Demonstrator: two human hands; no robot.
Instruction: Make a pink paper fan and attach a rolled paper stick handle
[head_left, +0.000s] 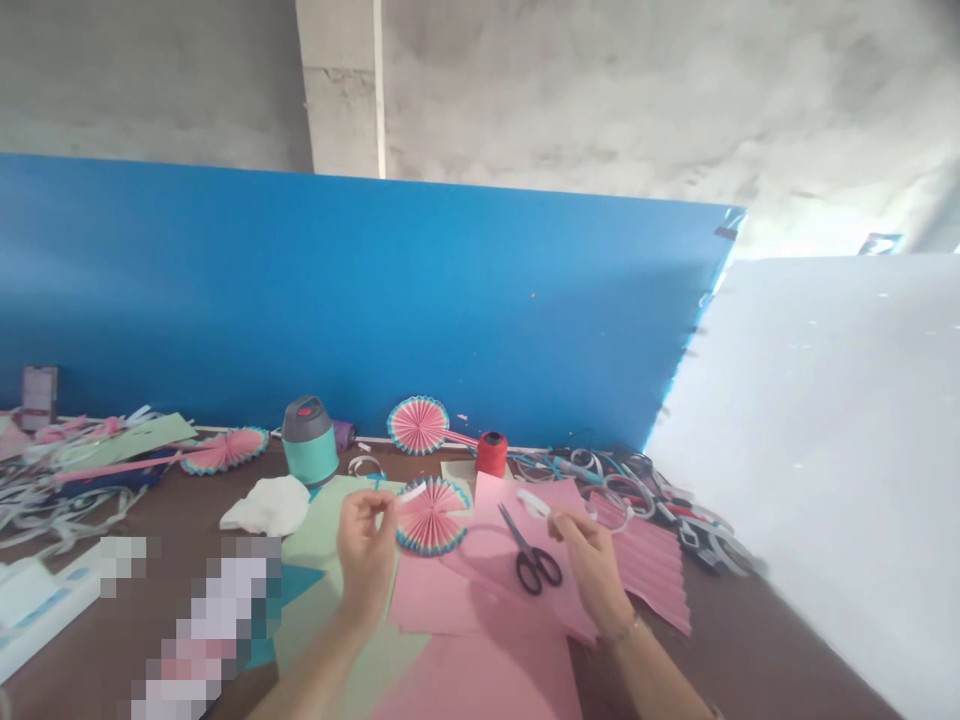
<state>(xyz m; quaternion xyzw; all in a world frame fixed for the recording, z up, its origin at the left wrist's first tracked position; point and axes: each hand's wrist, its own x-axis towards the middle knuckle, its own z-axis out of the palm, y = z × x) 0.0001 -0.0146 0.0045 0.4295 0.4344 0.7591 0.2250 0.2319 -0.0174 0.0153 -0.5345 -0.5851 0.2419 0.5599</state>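
My left hand [367, 540] is closed in a pinch on a short white strip [412, 493], just left of a round pleated pink paper fan [433, 520] with a blue scalloped edge. My right hand [589, 550] pinches a white curled strip [534, 503] above the pink paper sheets [517, 670]. Between the hands, dark-handled scissors [529, 555] lie on the pink paper, touched by neither hand. Green paper sheets [322, 600] lie under my left forearm.
Behind stand a teal and grey jar [309, 445], a red thread spool [492, 455] and another pink fan [418, 425]. Cables [690, 515] lie at right, with corrugated pink paper [652, 570] nearby. White tissue [270, 507] sits left. A blue partition [412, 300] bounds the table.
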